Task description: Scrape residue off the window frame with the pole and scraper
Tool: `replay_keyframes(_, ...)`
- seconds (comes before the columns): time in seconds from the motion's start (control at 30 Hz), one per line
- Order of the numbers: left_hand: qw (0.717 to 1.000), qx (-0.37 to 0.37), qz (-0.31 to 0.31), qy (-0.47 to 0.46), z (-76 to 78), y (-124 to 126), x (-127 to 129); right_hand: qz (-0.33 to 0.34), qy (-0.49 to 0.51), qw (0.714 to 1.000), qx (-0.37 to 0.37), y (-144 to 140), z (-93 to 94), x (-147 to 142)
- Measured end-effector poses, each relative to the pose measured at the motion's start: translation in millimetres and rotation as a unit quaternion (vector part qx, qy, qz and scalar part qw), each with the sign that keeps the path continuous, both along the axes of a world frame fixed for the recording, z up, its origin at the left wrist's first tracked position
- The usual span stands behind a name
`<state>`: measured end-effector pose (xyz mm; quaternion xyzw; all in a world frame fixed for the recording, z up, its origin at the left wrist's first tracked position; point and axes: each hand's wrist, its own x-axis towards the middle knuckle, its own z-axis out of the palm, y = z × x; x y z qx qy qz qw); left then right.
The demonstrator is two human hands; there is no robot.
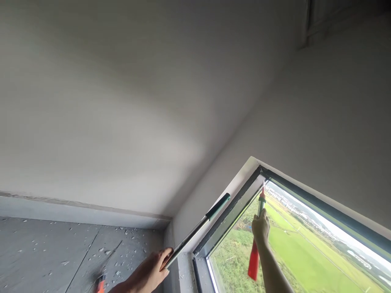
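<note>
The right hand (260, 228) is raised on an outstretched forearm at the lower right, its fingers clenched around a red-handled tool (255, 240). The red handle hangs below the fist; the tool's green neck and red tip reach up to the top corner of the window frame (232, 211), where the tip touches or nearly touches the dark frame. The left hand (152, 270) sits low, near the bottom centre, thumb and fingers closed on the lower end of a metal pole (195, 232). The pole slants up to the right and ends in a green grip just beside the white reveal of the window. Something orange (100, 285) blurs at the bottom edge, left of the left hand; what it is cannot be told.

No writing can be read anywhere.

The room is bare, with a plain white ceiling (122, 101) and a white wall (320, 122) above the window. At lower left a grey surface (61, 252) is speckled with white flecks. Through the glass lie green fields and distant buildings.
</note>
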<state>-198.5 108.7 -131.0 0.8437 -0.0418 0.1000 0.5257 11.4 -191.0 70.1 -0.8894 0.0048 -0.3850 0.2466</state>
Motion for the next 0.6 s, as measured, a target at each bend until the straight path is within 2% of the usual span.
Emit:
replay_keyframes(0.07,1.0,0.008,0.005,-0.007,-1.8,-0.2,0.9,-0.048,0.017,0.997,-0.053,1.6,11.7,8.0)
replay_keyframes(0.13,1.0,0.019,0.008,0.0,-1.6,0.0,0.8,-0.087,0.043,0.99,-0.105,4.4,10.4,11.3)
replay_keyframes(0.23,1.0,0.016,-0.001,0.001,1.4,0.8,-1.0,-0.086,0.071,0.985,-0.132,5.7,-17.7,9.2)
replay_keyframes(0.33,1.0,0.0,-0.002,-0.014,5.2,1.4,-4.1,-0.049,0.068,0.988,-0.13,2.2,-71.9,5.6)
replay_keyframes(0.53,0.999,0.033,0.016,-0.009,15.1,1.6,-11.5,0.012,0.101,0.992,-0.081,-6.0,-208.8,-1.0)
replay_keyframes(0.6,0.999,0.049,0.019,-0.005,18.4,0.6,-12.9,0.032,0.136,0.988,-0.062,-8.4,-246.7,-8.4)
